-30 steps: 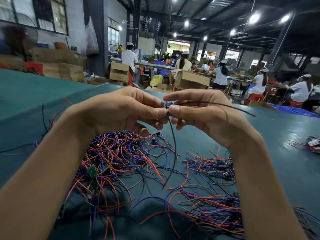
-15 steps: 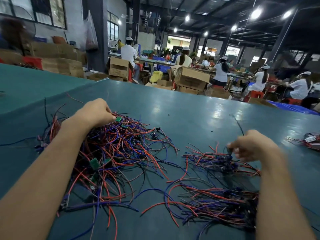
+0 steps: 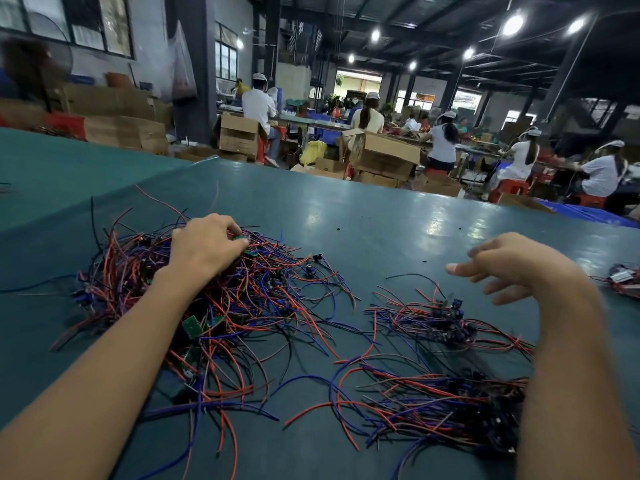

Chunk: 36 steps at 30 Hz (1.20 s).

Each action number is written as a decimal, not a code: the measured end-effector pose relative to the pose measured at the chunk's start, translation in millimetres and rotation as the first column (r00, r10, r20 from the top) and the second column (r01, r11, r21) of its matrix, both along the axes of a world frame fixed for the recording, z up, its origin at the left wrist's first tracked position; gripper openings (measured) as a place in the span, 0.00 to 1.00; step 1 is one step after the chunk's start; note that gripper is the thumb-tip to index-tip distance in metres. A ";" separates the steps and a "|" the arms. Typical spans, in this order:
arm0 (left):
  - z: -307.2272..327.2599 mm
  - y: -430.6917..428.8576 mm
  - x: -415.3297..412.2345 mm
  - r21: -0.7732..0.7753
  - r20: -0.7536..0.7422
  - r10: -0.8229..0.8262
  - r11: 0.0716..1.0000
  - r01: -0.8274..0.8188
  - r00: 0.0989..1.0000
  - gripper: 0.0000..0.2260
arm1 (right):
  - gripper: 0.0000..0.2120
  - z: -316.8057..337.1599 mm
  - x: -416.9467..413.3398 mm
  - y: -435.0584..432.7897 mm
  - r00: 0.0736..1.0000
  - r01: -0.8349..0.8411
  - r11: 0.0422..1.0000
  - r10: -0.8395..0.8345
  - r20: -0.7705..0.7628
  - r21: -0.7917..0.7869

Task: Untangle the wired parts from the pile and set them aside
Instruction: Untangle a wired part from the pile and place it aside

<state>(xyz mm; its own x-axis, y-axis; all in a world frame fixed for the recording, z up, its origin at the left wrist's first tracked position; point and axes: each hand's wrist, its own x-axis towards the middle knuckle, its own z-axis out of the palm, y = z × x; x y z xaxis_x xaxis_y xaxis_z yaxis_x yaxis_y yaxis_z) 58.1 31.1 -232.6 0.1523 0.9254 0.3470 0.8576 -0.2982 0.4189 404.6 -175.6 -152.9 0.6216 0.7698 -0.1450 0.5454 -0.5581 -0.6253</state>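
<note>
Right of the tangled pile of red, blue and black wired parts (image 3: 225, 306) lies the set-aside bundle of red and blue wires (image 3: 443, 393). Above it the right hand (image 3: 512, 268) hangs empty, fingers loosely spread. At the pile's far top the left hand (image 3: 204, 247) pinches a small green circuit board (image 3: 242, 238): likely a fresh pick, needing a slow lift clear of snagging wires.

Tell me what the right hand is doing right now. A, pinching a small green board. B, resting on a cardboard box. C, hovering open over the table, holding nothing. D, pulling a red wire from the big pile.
C: the right hand hangs above the table with fingers loosely spread and nothing in them; it is the left hand that pinches a small green board on the big pile.
</note>
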 end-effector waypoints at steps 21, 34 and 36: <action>112.1 -97.2 19.6 -0.071 0.924 -0.280 0.547 0.834 0.262 0.14 | 0.21 18.9 -105.2 20.7 0.589 -0.594 0.583 0.784 -0.195 0.554; 110.0 -107.7 36.9 0.132 0.941 0.278 0.225 0.965 -0.194 0.13 | 0.19 -0.2 -84.1 26.7 0.234 -0.309 0.392 0.915 -0.330 0.867; 107.2 -110.4 42.3 0.054 0.985 0.144 0.295 0.954 -0.100 0.15 | 0.19 2.0 -95.2 32.9 0.360 -0.364 0.399 0.894 -0.268 0.842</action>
<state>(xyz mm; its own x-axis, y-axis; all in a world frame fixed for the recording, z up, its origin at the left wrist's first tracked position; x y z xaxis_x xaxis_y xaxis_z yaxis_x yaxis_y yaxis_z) 100.4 -79.4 -125.4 0.7698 0.6223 0.1420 -0.4885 0.4312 0.7586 309.4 -142.7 -150.9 -0.1807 0.8924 0.4136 -0.1375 0.3934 -0.9090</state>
